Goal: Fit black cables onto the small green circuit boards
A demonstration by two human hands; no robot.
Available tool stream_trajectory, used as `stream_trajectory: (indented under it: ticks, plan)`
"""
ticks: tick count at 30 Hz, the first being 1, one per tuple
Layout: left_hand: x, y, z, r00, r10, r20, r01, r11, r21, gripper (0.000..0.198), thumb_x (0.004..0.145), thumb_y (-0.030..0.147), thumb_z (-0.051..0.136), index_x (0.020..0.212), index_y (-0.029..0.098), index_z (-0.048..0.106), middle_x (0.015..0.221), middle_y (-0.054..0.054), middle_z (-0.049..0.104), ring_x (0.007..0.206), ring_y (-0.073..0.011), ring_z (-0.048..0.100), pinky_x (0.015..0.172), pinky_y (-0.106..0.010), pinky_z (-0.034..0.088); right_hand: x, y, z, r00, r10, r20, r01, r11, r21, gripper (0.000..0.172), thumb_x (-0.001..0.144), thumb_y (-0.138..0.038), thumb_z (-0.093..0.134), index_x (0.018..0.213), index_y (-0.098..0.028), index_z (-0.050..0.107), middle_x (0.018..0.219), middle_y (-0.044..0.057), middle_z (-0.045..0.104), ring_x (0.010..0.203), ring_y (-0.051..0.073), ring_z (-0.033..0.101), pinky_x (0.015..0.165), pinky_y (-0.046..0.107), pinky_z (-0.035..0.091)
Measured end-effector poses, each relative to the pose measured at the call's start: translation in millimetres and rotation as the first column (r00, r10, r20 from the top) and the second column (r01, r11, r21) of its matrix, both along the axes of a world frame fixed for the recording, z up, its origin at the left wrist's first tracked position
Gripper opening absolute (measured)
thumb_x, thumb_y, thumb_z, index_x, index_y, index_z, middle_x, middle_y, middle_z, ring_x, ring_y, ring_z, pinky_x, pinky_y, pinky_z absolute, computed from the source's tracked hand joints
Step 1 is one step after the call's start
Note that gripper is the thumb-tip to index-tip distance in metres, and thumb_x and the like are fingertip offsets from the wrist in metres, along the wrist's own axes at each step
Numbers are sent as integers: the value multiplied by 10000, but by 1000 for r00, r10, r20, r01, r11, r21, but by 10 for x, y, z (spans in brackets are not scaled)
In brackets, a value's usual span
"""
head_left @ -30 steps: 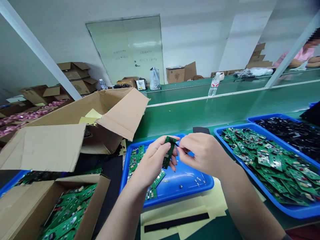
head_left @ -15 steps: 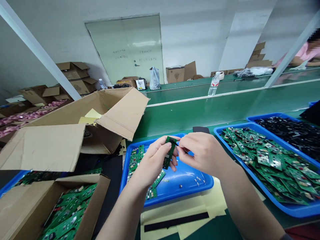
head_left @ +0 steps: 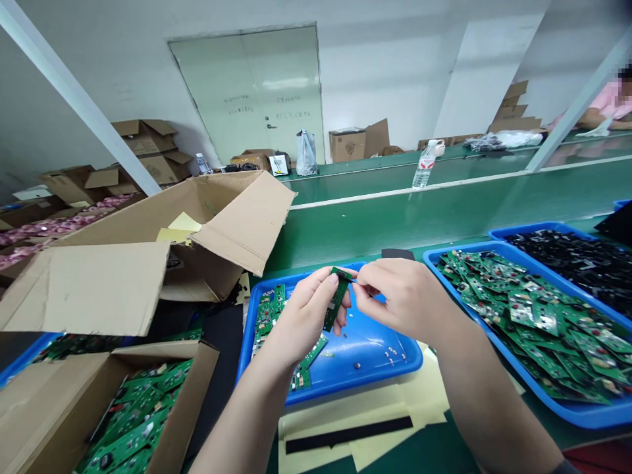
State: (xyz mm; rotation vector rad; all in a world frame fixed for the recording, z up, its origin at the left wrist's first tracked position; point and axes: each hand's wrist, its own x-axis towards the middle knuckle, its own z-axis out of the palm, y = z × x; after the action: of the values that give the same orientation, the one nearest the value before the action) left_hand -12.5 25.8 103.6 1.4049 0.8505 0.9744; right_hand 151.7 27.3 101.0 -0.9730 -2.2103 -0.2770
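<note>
Clock positions are read from the printed circuit board (head_left: 334, 309), which is held above the central blue tray (head_left: 380, 345). The board is tilted, its long axis running from 1 o'clock to 7 o'clock.

The left hand (head_left: 309, 309), at 9 o'clock, forms the supporting grip: the thumb presses on the board's face and the fingers curl behind it, their tips showing beyond the edge at 4 o'clock. The right hand (head_left: 402, 293), at 3 o'clock, has a narrow grip; thumb and forefinger appear pinched on the end of a thin black strip (head_left: 347, 278) that lies across the upper end of the board.

Handling: the board is judged light and rigid, with smooth faces that may slide under a loose thumb. It should be held by its long edges, and bending avoided, since solder joints and small parts are probably fragile. The strip is likely flexible and of negligible weight; a fingertip pinch close to its end suits it. Its fixing to the board cannot be seen.

Similar circuit boards (head_left: 269, 313) lie in the tray at 9 o'clock.
</note>
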Motion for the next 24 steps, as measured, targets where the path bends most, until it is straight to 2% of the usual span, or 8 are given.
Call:
stream_trajectory:
  ticks: [11, 20, 22, 24]
  plan:
    - [-9, -7, -32, 985, 1, -174, 5, 999, 36, 309, 912, 357, 424, 670, 176, 490, 541, 42, 473, 436, -66, 417, 419, -192, 327, 75, 49, 7, 997, -82, -11, 82, 997, 6, 256, 910, -215, 425, 693, -182, 556, 609, 25, 600, 572, 146, 530, 548, 273, 346]
    - [-25, -28, 20, 955, -47, -294, 84, 990, 114, 346, 937, 374, 378, 654, 191, 455, 508, 51, 415, 442, -76, 369, 428, -202, 310, 41, 67, 4, 999, -33, -43, 35, 998, 56, 317, 972, -240, 376, 774, -168, 614, 717, 58, 632, 648, 162, 564, 616, 282, 421]
    - [-30, -21, 12, 951, -66, -302, 106, 988, 117, 338, 940, 366, 370, 664, 191, 454, 506, 53, 411, 440, -77, 361, 430, -202, 308, 11, 68, -1, 998, -19, -67, 22, 998, 57, 312, 971, -236, 380, 791, -166, 626, 793, 74, 644, 677, 163, 580, 642, 286, 448]
    - [-43, -9, 0, 957, -57, -283, 92, 989, 113, 330, 938, 371, 373, 673, 191, 452, 521, 50, 420, 446, -76, 370, 431, -200, 308, -17, 68, -9, 994, -23, -105, 28, 998, 52, 260, 963, -233, 398, 892, -167, 639, 967, 100, 644, 721, 163, 607, 677, 298, 482]
